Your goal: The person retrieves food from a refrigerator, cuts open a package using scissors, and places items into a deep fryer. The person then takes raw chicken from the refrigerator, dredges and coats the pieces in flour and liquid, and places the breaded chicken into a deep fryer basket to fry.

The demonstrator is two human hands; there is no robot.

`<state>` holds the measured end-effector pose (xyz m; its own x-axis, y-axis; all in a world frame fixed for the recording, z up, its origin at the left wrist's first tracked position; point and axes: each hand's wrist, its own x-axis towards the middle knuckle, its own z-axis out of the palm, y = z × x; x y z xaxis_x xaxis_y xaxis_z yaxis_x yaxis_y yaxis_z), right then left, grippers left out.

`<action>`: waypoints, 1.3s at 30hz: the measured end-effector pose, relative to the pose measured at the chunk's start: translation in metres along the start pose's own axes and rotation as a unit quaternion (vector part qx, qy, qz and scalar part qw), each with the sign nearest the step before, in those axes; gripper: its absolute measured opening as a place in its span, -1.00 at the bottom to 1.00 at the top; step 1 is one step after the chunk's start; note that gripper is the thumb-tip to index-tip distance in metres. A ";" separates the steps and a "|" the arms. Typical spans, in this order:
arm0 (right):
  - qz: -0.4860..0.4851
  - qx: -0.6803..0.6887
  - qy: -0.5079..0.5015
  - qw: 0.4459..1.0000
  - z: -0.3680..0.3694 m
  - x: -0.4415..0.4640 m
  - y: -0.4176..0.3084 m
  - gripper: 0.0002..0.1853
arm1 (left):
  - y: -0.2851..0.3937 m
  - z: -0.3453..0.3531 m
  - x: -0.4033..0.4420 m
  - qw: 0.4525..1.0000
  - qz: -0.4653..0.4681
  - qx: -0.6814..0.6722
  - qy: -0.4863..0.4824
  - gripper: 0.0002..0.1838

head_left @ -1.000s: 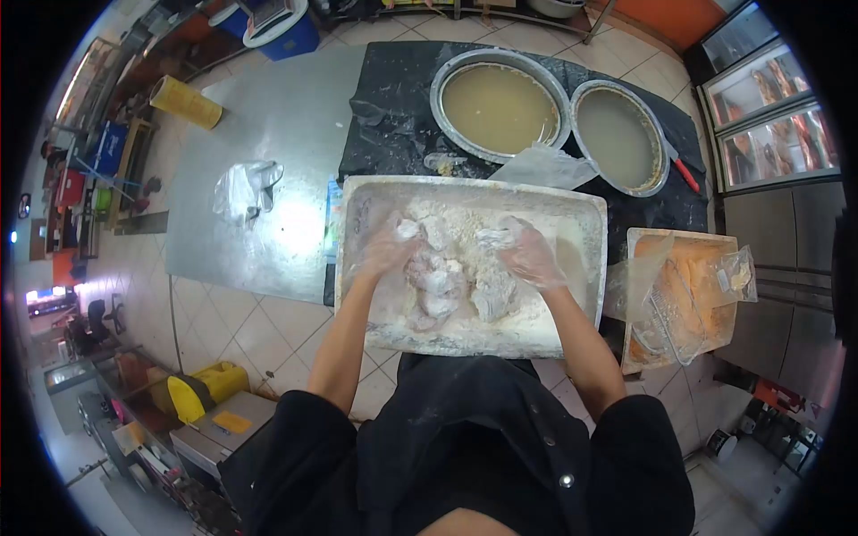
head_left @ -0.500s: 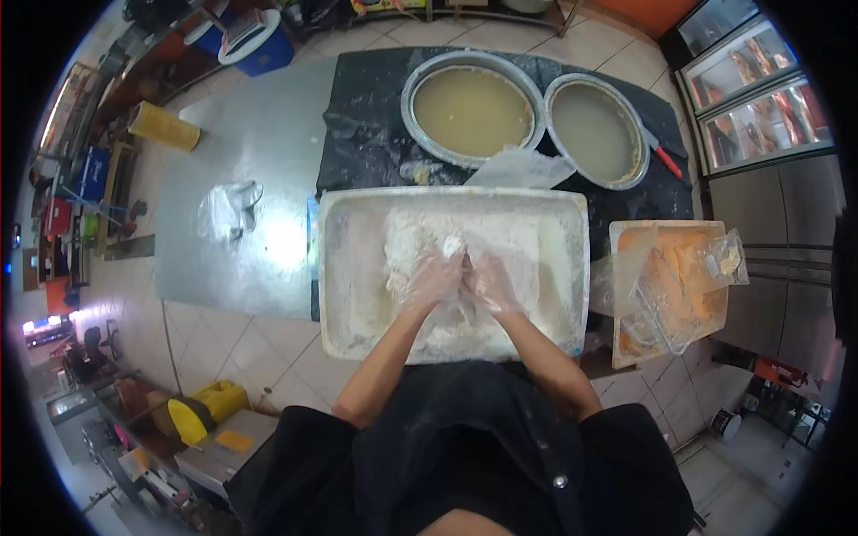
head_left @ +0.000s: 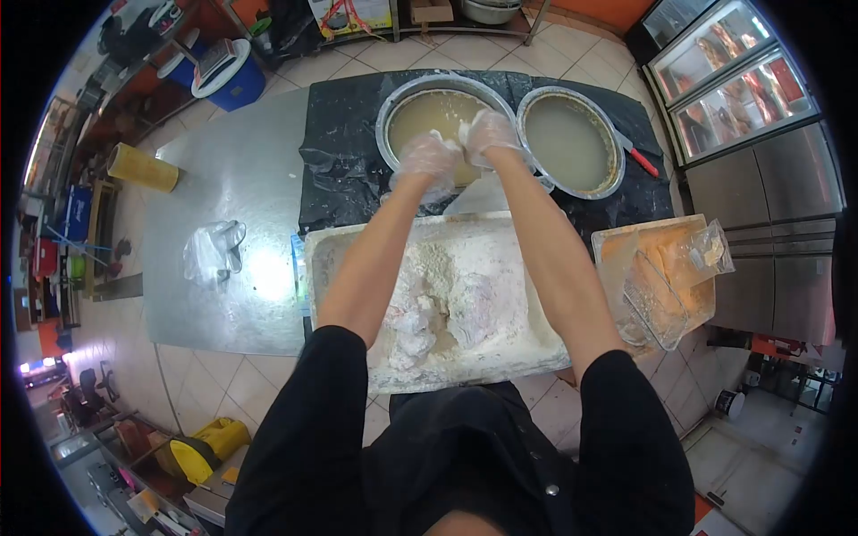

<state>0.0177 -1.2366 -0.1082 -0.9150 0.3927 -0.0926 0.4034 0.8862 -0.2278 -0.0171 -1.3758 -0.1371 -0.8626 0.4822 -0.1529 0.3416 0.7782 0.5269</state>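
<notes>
Plastic-gloved left hand (head_left: 429,159) and right hand (head_left: 492,136) have shifted from tray (head_left: 326,246) to the bigger bowl (head_left: 447,81), can't tell if either grip is spread or pinching, floured lumps (head_left: 416,330) left in tray, so their handling looks paused.

Surroundings: steel table left, glass-door fridge right, storage along the back.
Steel table (head_left: 192,308) carries a crumpled clear plastic bag (head_left: 214,250) mid-surface; yellow roll (head_left: 143,168) sits near its far-left edge. Red-handled knife (head_left: 642,163) lies at the right end of the black sheet (head_left: 335,170) — glass-door fridge (head_left: 728,67) just beyond, reddish items inside. Blue bucket (head_left: 234,87) on the tiled floor (head_left: 201,371), far left — yellow container (head_left: 219,438) lower left.
</notes>
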 end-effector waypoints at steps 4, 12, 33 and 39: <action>-0.052 -0.134 0.050 0.988 0.092 0.081 0.079 -0.64 | -0.006 -0.005 -0.015 1.000 0.022 -0.013 0.018 -0.56; -0.101 0.477 -0.004 0.873 -0.059 -0.159 0.033 -0.66 | -0.077 -0.046 -0.199 0.995 -0.082 -0.058 -0.006 -0.45; -0.180 0.064 -0.252 0.949 0.137 -0.289 0.062 -0.69 | -0.182 0.079 -0.277 0.958 -0.043 -0.184 -0.217 -0.53; -0.084 0.379 -0.048 0.920 0.067 -0.279 0.047 -0.60 | -0.142 -0.014 -0.291 0.976 -0.193 -0.099 -0.031 -0.55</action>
<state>0.2914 -1.3206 -0.1585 -0.9752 0.2099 -0.0704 0.1675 0.4915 -0.8546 0.1801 -1.6317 -0.1557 -0.8863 0.1973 -0.4190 -0.0875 0.8171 0.5698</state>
